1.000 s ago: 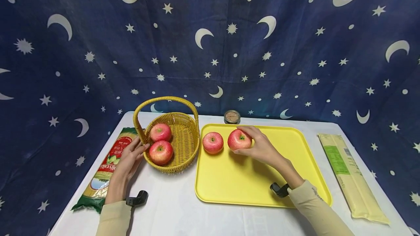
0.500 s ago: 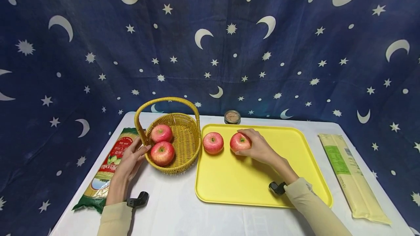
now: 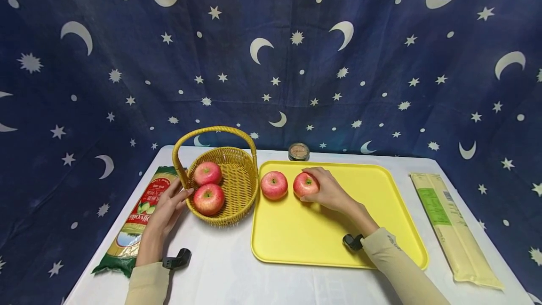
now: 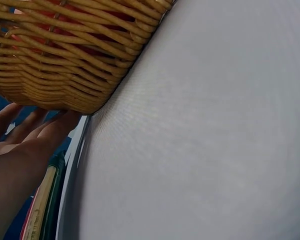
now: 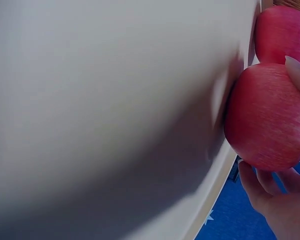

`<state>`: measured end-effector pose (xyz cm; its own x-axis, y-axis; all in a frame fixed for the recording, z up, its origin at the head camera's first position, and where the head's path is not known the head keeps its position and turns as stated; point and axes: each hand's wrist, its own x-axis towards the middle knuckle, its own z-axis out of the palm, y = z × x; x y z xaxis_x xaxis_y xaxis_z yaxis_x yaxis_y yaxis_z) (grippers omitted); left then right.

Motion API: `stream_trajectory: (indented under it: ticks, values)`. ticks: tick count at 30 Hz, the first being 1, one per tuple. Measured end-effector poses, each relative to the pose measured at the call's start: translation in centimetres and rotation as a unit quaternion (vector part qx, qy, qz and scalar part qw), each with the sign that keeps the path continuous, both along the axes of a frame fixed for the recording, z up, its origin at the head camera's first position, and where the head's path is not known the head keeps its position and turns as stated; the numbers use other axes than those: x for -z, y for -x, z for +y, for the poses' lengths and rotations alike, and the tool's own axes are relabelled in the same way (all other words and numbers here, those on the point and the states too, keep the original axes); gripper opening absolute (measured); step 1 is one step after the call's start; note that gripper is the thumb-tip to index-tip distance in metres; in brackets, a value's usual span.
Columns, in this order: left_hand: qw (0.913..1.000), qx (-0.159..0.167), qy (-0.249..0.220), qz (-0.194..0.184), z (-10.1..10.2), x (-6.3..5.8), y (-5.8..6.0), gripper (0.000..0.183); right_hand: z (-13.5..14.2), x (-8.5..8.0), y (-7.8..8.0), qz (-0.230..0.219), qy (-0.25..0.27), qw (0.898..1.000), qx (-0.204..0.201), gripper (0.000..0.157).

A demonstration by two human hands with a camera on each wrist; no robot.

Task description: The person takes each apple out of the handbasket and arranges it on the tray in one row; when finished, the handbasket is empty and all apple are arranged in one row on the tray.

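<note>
My right hand (image 3: 330, 191) holds a red apple (image 3: 304, 184) between thumb and fingers, low over the yellow tray (image 3: 330, 244). In the right wrist view the held apple (image 5: 267, 120) sits close to the tray surface, thumb on one side and fingertips on the other. Just left of it on the tray lies another apple (image 3: 274, 186). My left hand (image 3: 165, 208) rests against the left side of a wicker basket (image 3: 239, 187), thumb near its rim; the left wrist view shows fairly straight fingers at the woven wall (image 4: 65, 75). Two apples (image 3: 209, 199) lie inside the basket.
The basket's tall handle (image 3: 213, 129) arches over its opening. A green and red package (image 3: 137, 220) lies beyond my left hand. A small round tin (image 3: 298, 151) stands behind the tray, and a long beige packet (image 3: 455, 229) lies at the right. A starry blue cloth (image 3: 271, 60) hangs behind.
My right hand has lowered the apple toward the tray and shifted it slightly left, nearer the other apple. The left hand has stayed at the basket.
</note>
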<state>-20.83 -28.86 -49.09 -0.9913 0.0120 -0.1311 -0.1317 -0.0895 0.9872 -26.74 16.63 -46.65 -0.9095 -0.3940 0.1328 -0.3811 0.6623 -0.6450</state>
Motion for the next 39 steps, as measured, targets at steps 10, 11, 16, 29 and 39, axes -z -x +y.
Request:
stream_trajectory:
  ticks: [10, 11, 16, 29, 39]
  values:
    - [0.9999, -0.006, 0.003, -0.007, -0.3, 0.0, 0.0, 0.074, -0.3, -0.4, -0.2, 0.022, -0.008, 1.0, -0.016, 0.081]
    - [0.9999, -0.006, 0.004, -0.009, -0.3, -0.1, 0.0, 0.073, -0.4, -0.5, -0.2, 0.026, -0.006, 1.0, -0.014, 0.079]
    - [0.9999, -0.005, 0.006, -0.013, -0.5, -0.1, 0.0, 0.072, -1.4, -1.6, -0.4, 0.052, 0.021, 0.998, -0.017, 0.07]
    - [1.0, 0.005, 0.001, -0.001, -0.6, 0.0, 0.2, 0.074, -5.8, -3.4, -1.0, 0.087, 0.076, 0.991, -0.061, 0.054]
    - [0.9998, 0.008, 0.017, -0.003, -0.4, 0.2, 0.2, 0.074, -9.2, -3.8, -1.2, 0.056, 0.126, 0.983, -0.121, 0.052]
